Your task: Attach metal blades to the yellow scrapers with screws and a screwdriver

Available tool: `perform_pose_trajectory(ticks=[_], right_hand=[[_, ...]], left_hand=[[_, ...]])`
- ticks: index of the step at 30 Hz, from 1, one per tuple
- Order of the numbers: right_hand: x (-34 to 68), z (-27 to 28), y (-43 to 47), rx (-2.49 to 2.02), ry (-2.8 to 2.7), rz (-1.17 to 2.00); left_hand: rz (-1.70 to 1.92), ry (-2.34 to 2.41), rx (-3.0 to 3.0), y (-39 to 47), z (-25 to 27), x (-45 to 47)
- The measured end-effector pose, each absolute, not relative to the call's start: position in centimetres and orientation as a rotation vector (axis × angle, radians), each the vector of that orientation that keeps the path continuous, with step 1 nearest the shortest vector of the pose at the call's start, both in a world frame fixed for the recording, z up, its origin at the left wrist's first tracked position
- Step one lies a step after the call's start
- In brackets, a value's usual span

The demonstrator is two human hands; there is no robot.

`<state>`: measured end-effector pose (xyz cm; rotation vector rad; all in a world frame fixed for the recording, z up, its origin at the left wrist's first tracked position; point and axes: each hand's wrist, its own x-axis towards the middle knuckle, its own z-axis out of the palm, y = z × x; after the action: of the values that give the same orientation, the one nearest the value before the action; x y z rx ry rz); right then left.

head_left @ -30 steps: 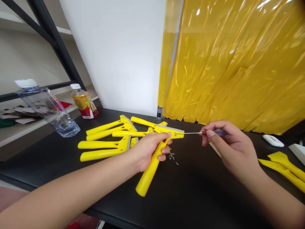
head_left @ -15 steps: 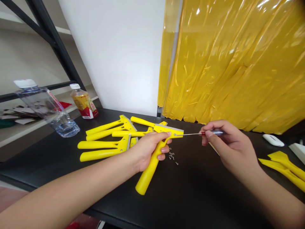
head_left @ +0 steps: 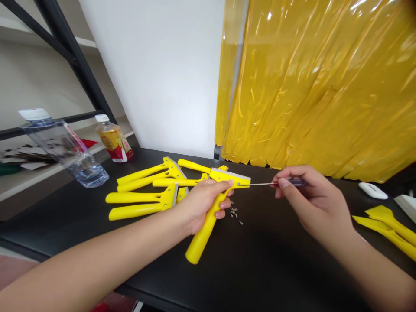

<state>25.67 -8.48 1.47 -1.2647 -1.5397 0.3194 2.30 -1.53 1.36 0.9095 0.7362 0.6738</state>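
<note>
My left hand (head_left: 208, 201) is closed around a yellow scraper (head_left: 202, 238) near its head, the thumb pressed on the head and the handle slanting down toward me. A metal blade edge runs along the head's far side. Between the thumb and fingers of my right hand (head_left: 308, 195) is a screwdriver (head_left: 258, 184) with a thin shaft and a dark translucent handle. Its tip meets a screw (head_left: 239, 184) on the scraper head. Several small screws and nuts (head_left: 234, 211) lie on the black table just right of my left hand.
More yellow scrapers (head_left: 143, 197) lie left of and behind my left hand. Yellow scraper parts (head_left: 390, 225) and a white case (head_left: 372, 190) are at the right. A clear water bottle (head_left: 69, 151) and a drink bottle (head_left: 113, 138) stand at the left. Yellow plastic sheeting (head_left: 318, 82) hangs behind.
The screwdriver's handle has turned a little in my right fingers and looks different in colour. The scraper's handle end has shifted very slightly; my left hand keeps its hold.
</note>
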Motion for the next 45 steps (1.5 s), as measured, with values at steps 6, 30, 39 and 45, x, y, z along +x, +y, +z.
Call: perform_pose_trajectory(ticks=[6, 30, 39, 45], right_hand=[[25.4, 1.6, -8.6, -1.253, -1.540, 0.275], [24.6, 2.7, -10.2, -1.332, -1.958, -0.497], [23.3, 2.7, -10.9, -1.462, -2.029, -0.643], [22.4, 1.9, -10.8, -1.549, -2.011, -0.720]], left_hand=[[0.699, 0.726, 0.934, -1.5, 1.2, 2.3], [0.833, 0.959, 1.424, -1.3, 0.6, 2.1], [0.771, 1.238, 1.687, -1.4, 1.2, 2.0], [0.832, 1.182, 1.594, -0.4, 0.4, 1.9]])
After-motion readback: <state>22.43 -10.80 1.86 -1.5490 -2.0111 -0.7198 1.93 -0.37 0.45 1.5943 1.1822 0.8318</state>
